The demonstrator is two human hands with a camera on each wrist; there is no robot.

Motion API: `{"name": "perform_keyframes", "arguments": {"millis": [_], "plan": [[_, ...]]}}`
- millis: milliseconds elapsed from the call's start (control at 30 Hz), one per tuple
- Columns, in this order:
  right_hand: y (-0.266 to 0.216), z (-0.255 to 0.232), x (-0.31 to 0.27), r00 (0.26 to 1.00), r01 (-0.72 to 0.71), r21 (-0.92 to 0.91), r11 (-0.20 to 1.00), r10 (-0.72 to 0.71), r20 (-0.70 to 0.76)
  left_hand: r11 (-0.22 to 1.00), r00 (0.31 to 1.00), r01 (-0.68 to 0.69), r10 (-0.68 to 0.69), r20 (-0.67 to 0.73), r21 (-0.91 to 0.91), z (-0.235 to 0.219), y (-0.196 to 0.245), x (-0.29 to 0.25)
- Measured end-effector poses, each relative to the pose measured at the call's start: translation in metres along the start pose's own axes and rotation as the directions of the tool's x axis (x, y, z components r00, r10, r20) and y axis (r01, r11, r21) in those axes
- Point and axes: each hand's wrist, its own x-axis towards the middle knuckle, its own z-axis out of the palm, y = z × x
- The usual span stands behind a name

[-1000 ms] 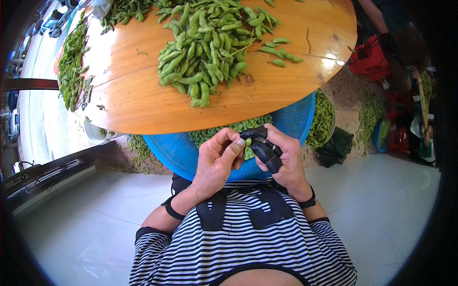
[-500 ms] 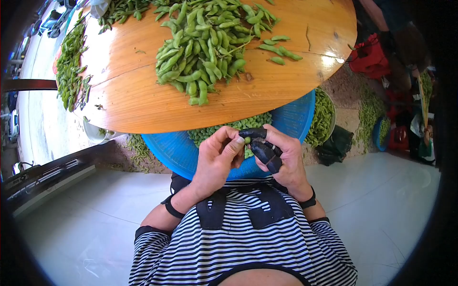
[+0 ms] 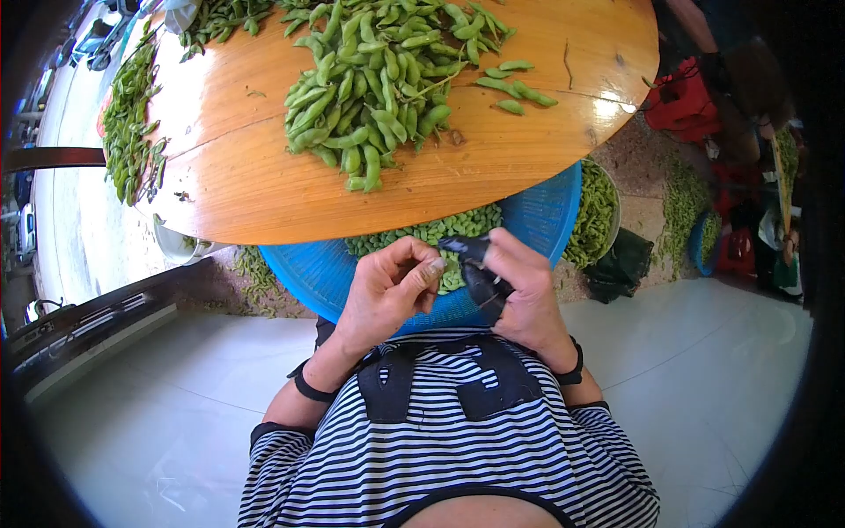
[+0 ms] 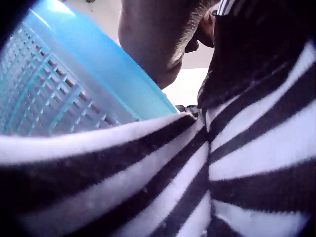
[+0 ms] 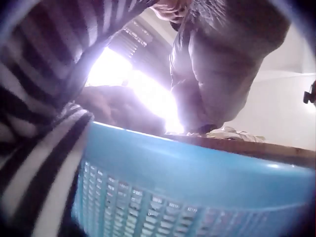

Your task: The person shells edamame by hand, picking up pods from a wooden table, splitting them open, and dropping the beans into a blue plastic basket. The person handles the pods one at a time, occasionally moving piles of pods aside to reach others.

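Note:
In the head view both hands are over a blue basket (image 3: 295, 277) at the person's lap, which holds shelled green beans (image 3: 378, 242). The left hand (image 3: 385, 286) has its fingers curled and thumb tip against the forefinger; no held thing shows there. Across a small gap, the blurred right hand (image 3: 528, 286) has black coverings (image 3: 482, 286) on its thumb and forefinger, which stand apart with beans visible between them. Its other fingers are largely hidden. The wrist views show mostly striped shirt (image 4: 148, 173) and the basket's side (image 5: 187, 168).
A wooden table (image 3: 238, 189) overhangs the basket's far side. It carries a heap of green pods (image 3: 361, 97), several stray pods (image 3: 519, 91) and more pods (image 3: 132, 114) at its left. A bowl of pods (image 3: 594, 216) and a dark bag (image 3: 620, 264) stand on the right.
The hands met at a small green bean before; now they have drawn slightly apart and the bean no longer shows between them. The right thumb and forefinger have spread.

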Motion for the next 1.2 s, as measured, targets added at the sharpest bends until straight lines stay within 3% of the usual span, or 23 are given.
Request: {"name": "perform_keyframes", "arguments": {"millis": [67,100,167,300,367,533,633,667,700,733,800,867,933,1000,1033,1100,1133,1200], "plan": [[0.002,-0.007,0.000,0.998,-0.016,-0.069,0.997,0.012,-0.058,0.932,0.964,-0.203,0.245,-0.107,0.301,0.000,-0.009,0.000],[0.003,-0.010,-0.001,0.993,-0.039,-0.137,0.990,0.023,-0.118,0.931,0.963,-0.203,0.245,-0.109,0.302,-0.003,-0.015,0.001],[0.007,-0.017,-0.004,0.987,-0.071,-0.132,0.989,0.050,-0.153,0.749,0.880,-0.324,0.463,-0.106,0.577,-0.006,-0.024,0.002],[0.000,-0.023,-0.008,0.979,-0.166,-0.067,0.984,0.156,-0.131,0.867,0.918,-0.258,0.357,-0.171,0.427,0.003,-0.020,-0.002],[-0.004,-0.016,-0.007,0.979,-0.175,-0.012,0.985,0.173,-0.104,0.993,0.983,-0.109,0.114,-0.142,0.040,0.007,-0.007,-0.002],[-0.004,0.003,0.002,0.984,-0.126,0.091,0.988,0.136,-0.114,0.990,0.989,-0.142,0.141,0.041,0.022,0.015,-0.005,0.000],[0.011,-0.010,0.004,0.984,-0.044,-0.026,0.999,0.039,-0.177,0.987,0.991,-0.137,0.137,0.015,0.080,0.014,0.008,0.005],[0.015,-0.017,0.001,0.972,-0.027,-0.106,0.994,0.001,-0.235,0.804,0.888,-0.405,0.459,-0.020,0.436,0.010,0.012,0.007],[0.017,-0.029,-0.003,0.931,-0.157,-0.046,0.987,0.132,-0.341,0.441,0.692,-0.529,0.719,0.069,0.725,0.006,0.017,0.009],[0.020,-0.043,-0.007,0.861,-0.279,0.026,0.960,0.263,-0.435,0.439,0.690,-0.527,0.721,0.066,0.728,0.000,0.022,0.011],[0.041,-0.073,-0.018,0.702,-0.466,-0.138,0.874,0.270,-0.659,0.251,0.469,-0.348,0.881,-0.065,0.903,-0.013,0.032,0.014],[0.055,-0.098,-0.027,0.732,-0.431,-0.470,0.770,-0.007,-0.681,0.282,0.490,-0.284,0.864,-0.114,0.916,-0.016,0.039,0.018],[0.057,-0.106,-0.034,0.714,-0.478,-0.459,0.749,0.027,-0.700,0.311,0.510,-0.225,0.845,-0.160,0.923,-0.017,0.041,0.023],[0.054,-0.107,-0.036,0.708,-0.539,-0.427,0.726,0.117,-0.696,0.185,0.465,-0.182,0.882,-0.081,0.966,-0.018,0.038,0.029],[0.052,-0.104,-0.034,0.705,-0.542,-0.426,0.725,0.116,-0.700,0.183,0.465,-0.187,0.882,-0.077,0.965,-0.017,0.039,0.029],[0.045,-0.087,-0.024,0.755,-0.426,-0.442,0.789,0.041,-0.654,0.371,0.507,-0.197,0.831,-0.230,0.908,-0.016,0.042,0.026],[0.041,-0.080,-0.020,0.753,-0.427,-0.442,0.789,0.041,-0.656,0.369,0.507,-0.200,0.832,-0.227,0.908,-0.019,0.043,0.025],[0.032,-0.062,-0.014,0.858,-0.266,-0.336,0.904,0.064,-0.509,0.568,0.581,-0.363,0.758,-0.297,0.738,-0.025,0.043,0.021]]}}
